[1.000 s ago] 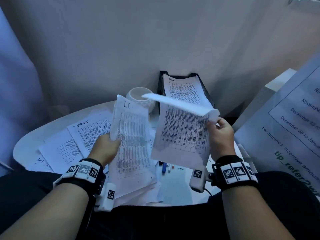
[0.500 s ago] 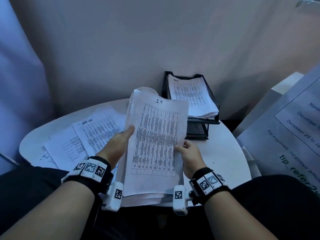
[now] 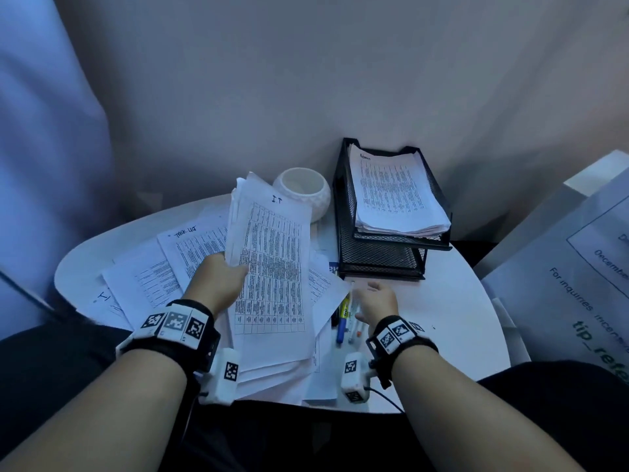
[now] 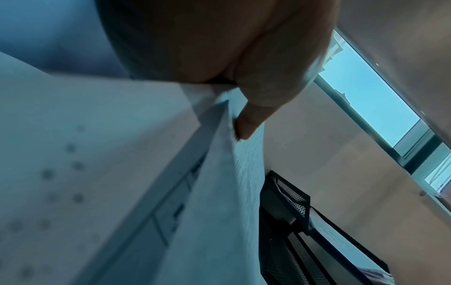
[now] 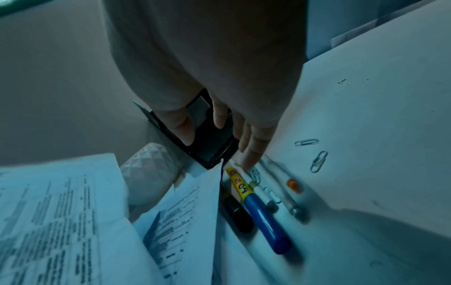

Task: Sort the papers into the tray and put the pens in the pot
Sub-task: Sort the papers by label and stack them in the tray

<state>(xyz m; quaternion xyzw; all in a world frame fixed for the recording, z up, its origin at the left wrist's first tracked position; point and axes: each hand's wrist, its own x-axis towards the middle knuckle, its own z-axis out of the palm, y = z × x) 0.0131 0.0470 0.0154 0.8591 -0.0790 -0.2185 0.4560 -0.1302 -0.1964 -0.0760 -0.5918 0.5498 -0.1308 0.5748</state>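
Note:
My left hand (image 3: 221,277) grips a stack of printed papers (image 3: 272,260) marked "I.T", raised over the round white table (image 3: 452,318); the left wrist view shows my thumb (image 4: 246,123) pressing the stack (image 4: 214,173). My right hand (image 3: 374,298) is open, fingers straight, reaching down among several pens (image 3: 347,318). In the right wrist view a fingertip (image 5: 251,162) touches the tops of the white pens, beside a yellow-and-blue marker (image 5: 256,208). The white pot (image 3: 303,192) stands behind the stack. The black mesh tray (image 3: 384,257) holds papers (image 3: 391,195) in its top tier.
More loose printed sheets (image 3: 163,274) lie spread on the table's left half and under the held stack. Two paper clips (image 5: 314,154) lie right of the pens. A large printed notice (image 3: 585,267) leans at the far right. A wall stands close behind the table.
My right hand let go of the paper stack and dropped to the pens on the table. The left hand alone holds the stack, shifted slightly left, uncovering the pot.

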